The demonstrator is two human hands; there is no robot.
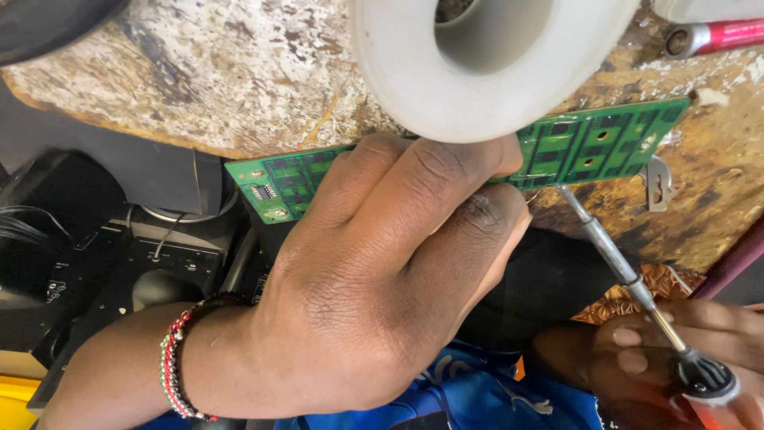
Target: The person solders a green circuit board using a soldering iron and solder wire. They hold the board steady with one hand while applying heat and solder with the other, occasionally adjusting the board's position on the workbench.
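Note:
A long green circuit board (pixel 593 143) lies along the near edge of a worn, stained wooden bench (pixel 199 72). My left hand (pixel 382 279) presses down on the board's middle, fingers curled over it; a beaded bracelet circles the wrist. My right hand (pixel 676 358) grips a soldering iron (pixel 613 255) by its handle at the lower right. The iron's metal tip rests at the board's near edge, just right of my left thumb. A large white spool (pixel 485 64) sits right behind the board, touching my left fingers.
A red-handled tool (pixel 716 36) lies at the bench's top right. A small metal bracket (pixel 659 183) rests near the board's right end. Black electronic gear and cables (pixel 119 255) fill the space below the bench at left. Blue cloth (pixel 477 398) shows at the bottom.

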